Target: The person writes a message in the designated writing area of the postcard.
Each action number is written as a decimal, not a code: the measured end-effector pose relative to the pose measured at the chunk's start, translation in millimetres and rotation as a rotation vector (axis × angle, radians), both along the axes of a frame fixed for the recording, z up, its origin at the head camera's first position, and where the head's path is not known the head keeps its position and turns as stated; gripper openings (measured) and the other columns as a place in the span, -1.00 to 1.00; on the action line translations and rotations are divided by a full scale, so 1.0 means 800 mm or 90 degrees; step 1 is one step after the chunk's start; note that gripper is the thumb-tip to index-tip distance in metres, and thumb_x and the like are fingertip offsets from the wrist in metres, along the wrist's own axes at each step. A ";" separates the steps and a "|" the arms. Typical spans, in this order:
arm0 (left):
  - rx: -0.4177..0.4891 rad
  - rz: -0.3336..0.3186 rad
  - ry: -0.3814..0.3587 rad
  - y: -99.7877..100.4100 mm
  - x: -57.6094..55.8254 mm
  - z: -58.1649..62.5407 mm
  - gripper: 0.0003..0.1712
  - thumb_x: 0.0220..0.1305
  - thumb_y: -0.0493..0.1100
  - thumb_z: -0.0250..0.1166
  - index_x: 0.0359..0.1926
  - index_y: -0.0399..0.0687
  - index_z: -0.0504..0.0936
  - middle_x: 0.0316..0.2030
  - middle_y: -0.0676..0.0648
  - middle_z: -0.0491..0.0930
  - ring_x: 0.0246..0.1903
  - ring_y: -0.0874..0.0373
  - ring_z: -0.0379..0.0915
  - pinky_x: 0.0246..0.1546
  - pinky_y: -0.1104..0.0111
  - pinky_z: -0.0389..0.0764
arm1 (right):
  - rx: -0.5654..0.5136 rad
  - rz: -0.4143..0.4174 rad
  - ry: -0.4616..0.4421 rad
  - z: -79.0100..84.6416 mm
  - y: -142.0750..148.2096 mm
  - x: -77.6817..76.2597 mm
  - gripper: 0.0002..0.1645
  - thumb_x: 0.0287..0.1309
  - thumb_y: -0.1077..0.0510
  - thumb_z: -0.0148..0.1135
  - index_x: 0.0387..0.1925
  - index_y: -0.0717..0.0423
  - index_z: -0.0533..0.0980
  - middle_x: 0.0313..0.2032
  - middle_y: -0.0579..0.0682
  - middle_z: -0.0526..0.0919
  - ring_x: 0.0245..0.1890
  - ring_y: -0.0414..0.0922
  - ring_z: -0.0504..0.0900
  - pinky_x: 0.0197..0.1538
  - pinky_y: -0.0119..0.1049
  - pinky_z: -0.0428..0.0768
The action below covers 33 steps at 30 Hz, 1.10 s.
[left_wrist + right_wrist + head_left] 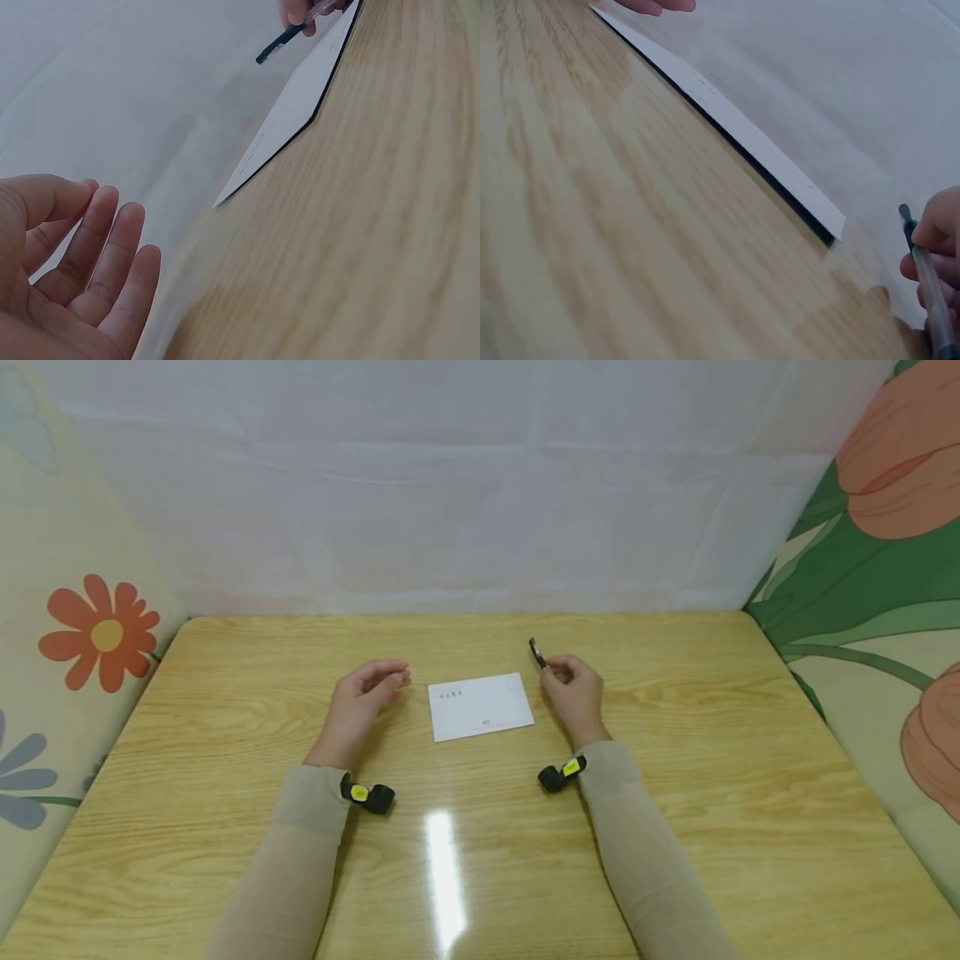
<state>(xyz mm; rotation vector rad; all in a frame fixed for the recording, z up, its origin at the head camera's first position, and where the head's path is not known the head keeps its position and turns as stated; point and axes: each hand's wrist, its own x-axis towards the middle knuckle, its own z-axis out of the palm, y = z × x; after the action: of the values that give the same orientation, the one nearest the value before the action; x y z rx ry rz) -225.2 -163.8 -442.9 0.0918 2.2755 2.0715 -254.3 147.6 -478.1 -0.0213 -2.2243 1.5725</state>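
A white card (483, 706) lies flat on the wooden table between my hands, with a short line of handwriting at its upper left and a small printed mark near its lower edge. My right hand (576, 695) is just right of the card and pinches a pen (536, 652) between thumb and fingers. In the right wrist view the pen (930, 285) shows a clear barrel and dark ends. To the left of the card is my left hand (366, 695), holding nothing, its fingers loosely bent and pointing toward the card. The left wrist view shows its palm side.
The wooden table (712, 710) reaches back to a white cloth (420, 518). Flower-patterned panels (862, 610) stand along both sides. A glare streak falls on the table in front of the card. Each wrist wears a small black camera (375, 797).
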 end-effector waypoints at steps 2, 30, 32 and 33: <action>-0.001 -0.001 0.002 -0.003 0.000 -0.001 -0.55 0.56 -0.15 0.13 0.29 -0.38 0.48 0.19 -0.31 0.52 0.06 0.23 0.54 0.15 0.38 0.57 | 0.020 -0.002 0.005 0.000 0.000 0.000 -0.85 0.10 0.39 0.31 -0.27 0.38 0.70 -0.41 0.21 0.72 -0.47 -0.21 0.54 -0.36 -0.53 0.47; -0.019 0.011 -0.006 -0.024 0.000 0.001 -0.52 0.55 -0.12 0.14 0.31 -0.34 0.47 0.20 -0.31 0.50 0.07 0.21 0.55 0.11 0.44 0.57 | 0.129 0.024 -0.039 0.004 0.000 -0.001 -0.83 0.14 0.35 0.36 -0.22 0.33 0.72 -0.30 0.20 0.74 -0.33 0.07 0.69 -0.23 -0.21 0.63; -0.022 0.016 -0.010 -0.025 0.000 0.002 -0.52 0.55 -0.12 0.14 0.31 -0.34 0.47 0.20 -0.29 0.51 0.07 0.22 0.55 0.11 0.45 0.57 | 0.130 0.026 -0.043 0.003 0.000 -0.001 -0.83 0.14 0.34 0.36 -0.22 0.33 0.71 -0.29 0.21 0.74 -0.32 0.08 0.69 -0.21 -0.18 0.64; -0.023 0.018 -0.012 -0.025 0.000 0.002 -0.52 0.55 -0.12 0.14 0.31 -0.33 0.48 0.20 -0.28 0.51 0.07 0.22 0.54 0.11 0.46 0.57 | 0.129 0.026 -0.047 0.003 0.000 -0.002 -0.84 0.14 0.34 0.36 -0.22 0.33 0.72 -0.29 0.20 0.74 -0.31 0.08 0.69 -0.20 -0.17 0.64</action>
<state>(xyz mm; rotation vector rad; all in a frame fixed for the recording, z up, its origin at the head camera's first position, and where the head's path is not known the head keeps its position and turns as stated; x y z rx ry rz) -225.4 -183.9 -441.4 0.0389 2.3149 2.0345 -255.6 147.9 -476.0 0.0245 -2.4451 1.3802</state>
